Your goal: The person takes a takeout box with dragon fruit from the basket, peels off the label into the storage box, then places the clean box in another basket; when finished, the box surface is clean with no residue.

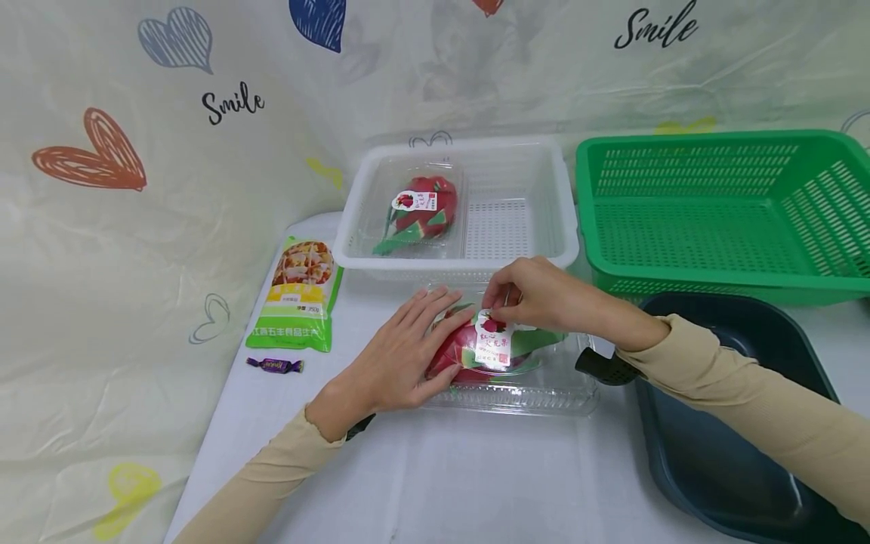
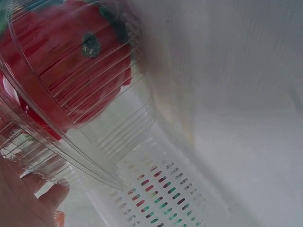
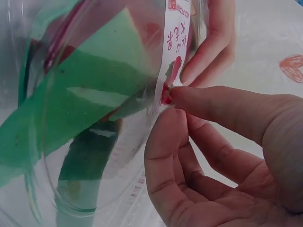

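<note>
A clear plastic box (image 1: pixel 544 389) with a red-and-green dragon fruit (image 1: pixel 462 351) inside stands on the table in the middle. Its top carries a white label (image 1: pixel 492 347) printed with a fruit picture and red characters. My left hand (image 1: pixel 414 347) rests on the box's left side with fingers fairly straight. At the label's far end my right hand (image 1: pixel 533 295) bends over the lid. In the right wrist view, the thumb and index finger of that hand (image 3: pixel 222 156) pinch the edge of the label (image 3: pixel 175 42). The left wrist view shows the box (image 2: pixel 71 85) close up.
Behind the box a white basket (image 1: pixel 560 211) holds another boxed dragon fruit (image 1: pixel 435 204). A green basket (image 1: pixel 720 272) stands at the back right, a dark basin (image 1: pixel 700 446) before it. To the left lie a green food packet (image 1: pixel 295 295) and a purple-wrapped candy (image 1: pixel 275 366).
</note>
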`<state>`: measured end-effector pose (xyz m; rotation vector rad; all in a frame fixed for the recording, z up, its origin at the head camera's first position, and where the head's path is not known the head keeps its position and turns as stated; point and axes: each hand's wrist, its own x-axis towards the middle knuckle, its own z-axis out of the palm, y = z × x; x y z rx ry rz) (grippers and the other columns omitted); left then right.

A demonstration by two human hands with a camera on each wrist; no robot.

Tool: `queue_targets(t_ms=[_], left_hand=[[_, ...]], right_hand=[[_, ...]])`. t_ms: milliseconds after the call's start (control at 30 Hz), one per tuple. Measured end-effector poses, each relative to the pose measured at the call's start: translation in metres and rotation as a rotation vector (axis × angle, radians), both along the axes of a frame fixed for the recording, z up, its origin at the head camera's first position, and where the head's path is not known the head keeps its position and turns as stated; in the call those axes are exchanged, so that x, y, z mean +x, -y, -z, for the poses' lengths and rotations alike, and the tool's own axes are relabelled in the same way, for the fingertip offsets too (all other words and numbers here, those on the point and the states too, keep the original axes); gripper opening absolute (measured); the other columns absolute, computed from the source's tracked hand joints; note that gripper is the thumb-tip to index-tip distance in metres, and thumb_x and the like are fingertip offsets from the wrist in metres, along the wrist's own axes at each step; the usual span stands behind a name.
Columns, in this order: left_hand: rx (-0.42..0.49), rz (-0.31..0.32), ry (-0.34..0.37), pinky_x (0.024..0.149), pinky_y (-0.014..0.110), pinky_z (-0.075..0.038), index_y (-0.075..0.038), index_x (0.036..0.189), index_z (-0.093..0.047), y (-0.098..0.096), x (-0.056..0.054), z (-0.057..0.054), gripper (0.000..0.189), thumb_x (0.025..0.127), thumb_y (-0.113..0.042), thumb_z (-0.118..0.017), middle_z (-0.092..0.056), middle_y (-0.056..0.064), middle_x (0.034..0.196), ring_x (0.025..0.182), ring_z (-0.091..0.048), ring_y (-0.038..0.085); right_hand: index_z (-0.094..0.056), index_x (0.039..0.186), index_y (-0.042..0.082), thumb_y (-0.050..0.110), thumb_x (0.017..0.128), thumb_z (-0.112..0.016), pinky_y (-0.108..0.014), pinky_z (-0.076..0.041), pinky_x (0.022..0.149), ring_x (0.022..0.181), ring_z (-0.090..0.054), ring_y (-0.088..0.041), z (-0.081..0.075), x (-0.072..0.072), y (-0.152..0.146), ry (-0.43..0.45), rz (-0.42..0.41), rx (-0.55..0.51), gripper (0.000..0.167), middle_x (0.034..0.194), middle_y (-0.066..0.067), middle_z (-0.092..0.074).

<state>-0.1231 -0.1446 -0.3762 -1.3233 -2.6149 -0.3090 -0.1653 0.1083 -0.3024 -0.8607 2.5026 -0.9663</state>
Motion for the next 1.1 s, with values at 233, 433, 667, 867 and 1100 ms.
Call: queue_targets(t_ms=[233, 433, 667, 867, 1100], left_hand=[[0.002, 0.001, -0.001, 0.129, 0.045, -0.016, -0.01, 0.158, -0.041, 0.001, 0.0, 0.001, 0.075, 0.096, -0.044, -0.064, -0.038, 0.013, 0.163, 0.153, -0.031, 0.031], [0.009, 0.006, -0.009, 0.129, 0.046, -0.016, -0.008, 0.157, -0.042, 0.001, 0.001, 0.0, 0.074, 0.095, -0.043, -0.065, -0.039, 0.014, 0.162, 0.152, -0.034, 0.033], [0.008, 0.011, -0.011, 0.129, 0.046, -0.017, -0.009, 0.157, -0.042, 0.001, 0.001, 0.0, 0.074, 0.095, -0.044, -0.064, -0.039, 0.014, 0.162, 0.152, -0.032, 0.032], [0.015, 0.01, -0.001, 0.129, 0.045, -0.015, -0.009, 0.157, -0.042, 0.0, 0.0, -0.001, 0.072, 0.096, -0.042, -0.063, -0.039, 0.015, 0.162, 0.152, -0.032, 0.033], [0.018, 0.011, 0.006, 0.129, 0.045, -0.014, -0.009, 0.157, -0.042, 0.0, 0.0, 0.0, 0.072, 0.097, -0.042, -0.063, -0.039, 0.015, 0.162, 0.152, -0.033, 0.035]], right_hand=[[-0.076, 0.088, 0.004, 0.001, 0.089, -0.08, -0.031, -0.057, 0.066, 0.073, -0.064, -0.016, 0.001, 0.003, -0.001, -0.031, -0.002, -0.041, 0.005, 0.081, -0.002, -0.071], [-0.076, 0.089, 0.005, 0.004, 0.09, -0.081, -0.03, -0.059, 0.069, 0.073, -0.066, -0.014, -0.003, 0.01, -0.002, -0.01, -0.031, -0.076, 0.006, 0.081, 0.0, -0.073], [-0.077, 0.093, 0.004, 0.0, 0.089, -0.081, -0.032, -0.062, 0.072, 0.078, -0.068, -0.015, -0.005, 0.018, -0.007, -0.05, -0.016, -0.126, 0.007, 0.086, 0.0, -0.074], [-0.078, 0.095, 0.007, -0.003, 0.086, -0.082, -0.034, -0.063, 0.078, 0.084, -0.07, -0.015, -0.01, 0.028, -0.017, -0.053, -0.038, -0.187, 0.014, 0.092, 0.0, -0.075], [-0.077, 0.095, 0.016, -0.003, 0.087, -0.081, -0.029, -0.062, 0.076, 0.084, -0.068, -0.009, -0.017, 0.044, -0.027, -0.09, -0.068, -0.235, 0.02, 0.094, 0.008, -0.073]])
